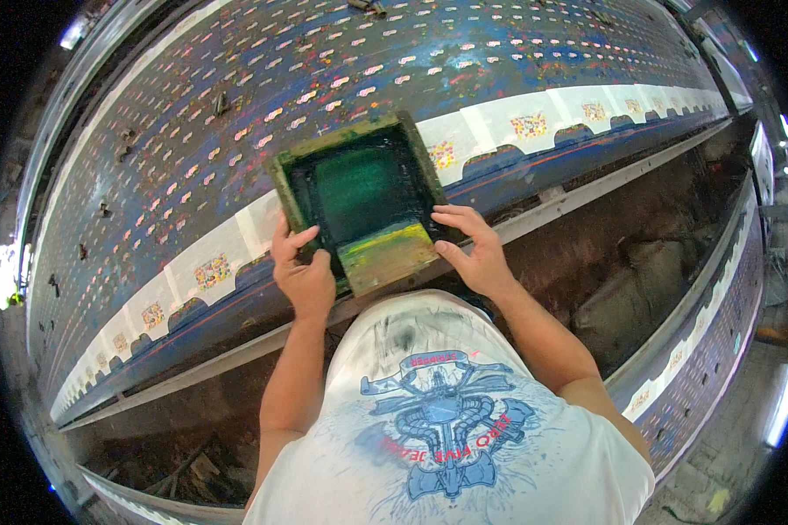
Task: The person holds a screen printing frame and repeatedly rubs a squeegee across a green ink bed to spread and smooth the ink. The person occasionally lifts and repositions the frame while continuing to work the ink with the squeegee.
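Observation:
A small screen-printing frame is tilted in front of my body, over the near edge of the long printing table. Its rails are stained dark and olive, and its mesh looks deep green. Across the frame's near end lies a flat piece smeared yellow and green; I cannot tell whether it is a squeegee or part of the frame. My left hand is closed on the frame's left side, near the lower corner. With thumb and fingers, my right hand grips the right side beside the stained piece.
The long dark table carries rows of small printed shapes. White fabric pieces with colourful printed patches line its near edge. A metal rail runs along that edge. Another printing table stands at the right, across a brown gap.

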The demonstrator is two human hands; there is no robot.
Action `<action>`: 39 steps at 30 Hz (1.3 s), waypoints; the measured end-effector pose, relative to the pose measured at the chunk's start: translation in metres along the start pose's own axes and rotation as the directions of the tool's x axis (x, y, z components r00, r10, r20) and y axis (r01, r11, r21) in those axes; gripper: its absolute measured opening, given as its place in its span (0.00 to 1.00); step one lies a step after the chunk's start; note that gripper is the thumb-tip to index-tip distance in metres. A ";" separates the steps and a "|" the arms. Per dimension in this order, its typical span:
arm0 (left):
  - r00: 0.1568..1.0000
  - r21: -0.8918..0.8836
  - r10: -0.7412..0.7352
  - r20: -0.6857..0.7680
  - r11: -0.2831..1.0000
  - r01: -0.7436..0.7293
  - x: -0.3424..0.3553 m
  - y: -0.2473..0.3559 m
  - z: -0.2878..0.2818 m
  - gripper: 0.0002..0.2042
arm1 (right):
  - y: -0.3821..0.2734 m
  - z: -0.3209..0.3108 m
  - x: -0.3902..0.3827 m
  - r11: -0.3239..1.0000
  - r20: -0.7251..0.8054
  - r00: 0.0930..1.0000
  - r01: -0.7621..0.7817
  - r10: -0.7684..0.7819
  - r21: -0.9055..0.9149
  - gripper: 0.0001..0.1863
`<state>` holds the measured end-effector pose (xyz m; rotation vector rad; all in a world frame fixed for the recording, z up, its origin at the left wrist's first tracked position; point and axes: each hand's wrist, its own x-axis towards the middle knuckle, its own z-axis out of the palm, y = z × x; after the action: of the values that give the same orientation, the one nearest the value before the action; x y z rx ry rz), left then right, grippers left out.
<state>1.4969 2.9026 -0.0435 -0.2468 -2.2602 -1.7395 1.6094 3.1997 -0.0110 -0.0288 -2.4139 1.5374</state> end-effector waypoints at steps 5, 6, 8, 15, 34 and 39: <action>0.999 -0.054 -0.053 -0.007 0.997 0.052 -0.010 0.003 0.086 0.18 | 0.042 -0.068 0.007 0.999 -0.040 0.999 0.026 -0.027 -0.033 0.24; 0.998 -0.072 -0.067 -0.009 0.995 0.066 -0.012 0.002 0.098 0.18 | 0.046 -0.081 0.009 0.999 -0.037 0.999 0.030 -0.032 -0.038 0.24; 0.995 -0.108 -0.097 -0.009 0.990 0.096 -0.016 0.006 0.119 0.17 | 0.055 -0.102 0.011 0.998 -0.010 0.998 0.055 -0.055 -0.035 0.24; 0.968 -0.184 -0.252 -0.018 0.952 0.244 -0.020 0.029 0.144 0.15 | 0.078 -0.142 0.011 0.995 0.094 0.990 0.101 -0.101 0.002 0.24; 0.936 -0.240 -0.352 -0.006 0.909 0.340 -0.024 0.021 0.142 0.13 | 0.043 -0.110 0.037 0.765 0.449 0.769 0.596 -0.455 -0.244 0.25; 0.934 -0.207 -0.357 0.021 0.912 0.354 -0.022 0.024 0.140 0.11 | 0.029 -0.103 0.067 0.671 0.651 0.680 0.659 -0.337 -0.340 0.20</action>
<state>1.5090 3.0450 -0.0614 0.1526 -2.2152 -2.1533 1.5661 3.3150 0.0190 1.0405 -2.8286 0.5709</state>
